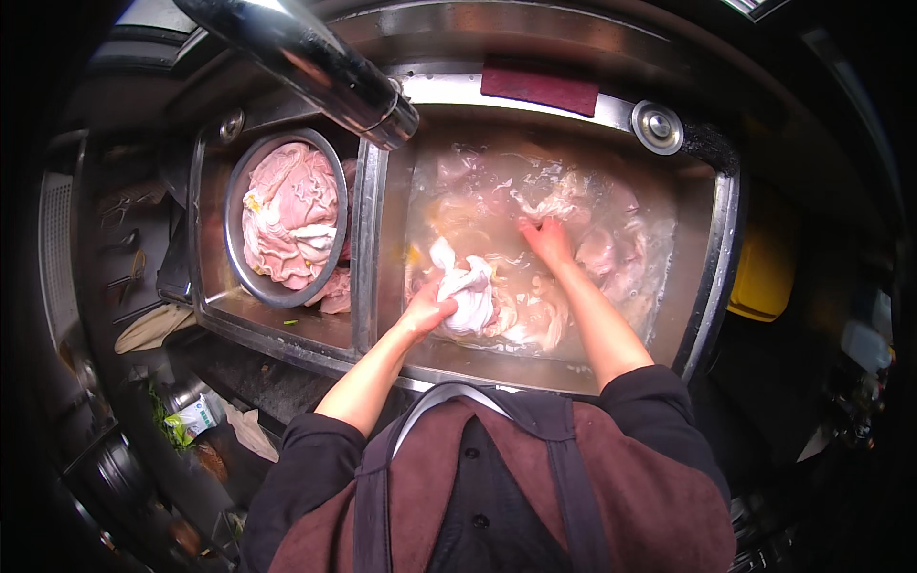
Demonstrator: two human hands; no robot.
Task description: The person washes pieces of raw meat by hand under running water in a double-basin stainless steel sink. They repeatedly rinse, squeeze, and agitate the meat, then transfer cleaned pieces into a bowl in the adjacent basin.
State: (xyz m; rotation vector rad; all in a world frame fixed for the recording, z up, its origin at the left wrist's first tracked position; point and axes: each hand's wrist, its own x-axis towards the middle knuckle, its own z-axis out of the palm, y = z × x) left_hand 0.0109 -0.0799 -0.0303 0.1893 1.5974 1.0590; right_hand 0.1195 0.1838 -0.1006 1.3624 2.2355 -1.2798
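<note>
My left hand (430,308) grips a white, slippery piece of offal (470,297), which looks like an animal stomach, above the water in the large steel sink basin (691,215). Beyond it, my right hand (549,240) reaches into the cloudy water with its fingertips against a pale, ragged piece of offal (562,197). Those fingertips are partly hidden by water, so whether they grip it is unclear. More pale pink pieces (609,251) lie around both hands, partly under the surface.
A metal bowl (236,268) heaped with pink offal (290,215) stands in the smaller left basin (272,319), with more meat (333,292) beside it. The faucet (390,122) overhangs the divider (365,251). A dark red cloth (541,87) and a drain strainer (657,127) rest on the back rim.
</note>
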